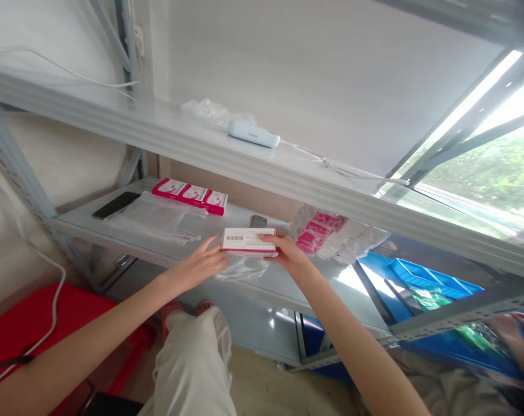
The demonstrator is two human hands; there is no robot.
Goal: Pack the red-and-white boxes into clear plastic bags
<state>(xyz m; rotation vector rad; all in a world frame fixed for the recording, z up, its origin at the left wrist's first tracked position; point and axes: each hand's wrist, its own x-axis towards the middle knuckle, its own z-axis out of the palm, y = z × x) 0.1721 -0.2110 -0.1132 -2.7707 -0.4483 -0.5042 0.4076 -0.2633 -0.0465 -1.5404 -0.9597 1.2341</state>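
Note:
A small white box with a pink edge and a barcode label is held above the front of the lower shelf. My right hand grips its right end, thumb on top and fingers beneath. My left hand is at the box's left end, fingers stretched out and apart; whether the fingertips touch the box is unclear. Under the box hangs a crumpled clear plastic bag, partly hidden by it.
Pink-and-white boxes stand in a row behind flat clear bags and a dark tablet-like object. A small grey device lies nearby. Bagged pink boxes are at right. A blue tray and another person's hand appear further right.

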